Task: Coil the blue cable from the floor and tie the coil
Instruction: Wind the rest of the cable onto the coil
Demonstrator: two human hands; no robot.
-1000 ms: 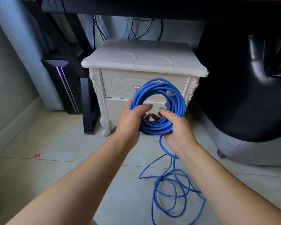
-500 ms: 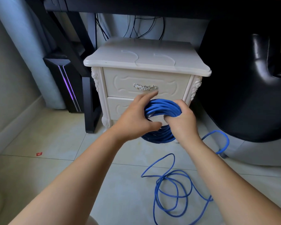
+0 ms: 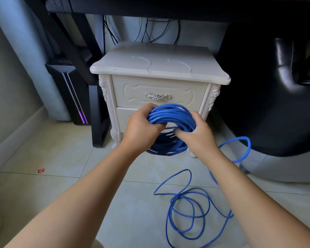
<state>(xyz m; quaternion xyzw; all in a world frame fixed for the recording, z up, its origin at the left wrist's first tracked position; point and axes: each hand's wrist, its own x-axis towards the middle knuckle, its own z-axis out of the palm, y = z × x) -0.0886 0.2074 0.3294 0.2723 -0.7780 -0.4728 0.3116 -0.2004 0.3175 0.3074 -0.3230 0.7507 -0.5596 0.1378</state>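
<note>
Left hand [image 3: 141, 130] and right hand [image 3: 195, 135] grip blue cable [image 3: 170, 115] coil between them.

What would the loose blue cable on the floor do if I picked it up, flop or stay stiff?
Probably flop: the loose cable lies in wandering loops on the floor. It may spring open too, since the left hand and right hand both grip the coil to keep it bunched.
</note>
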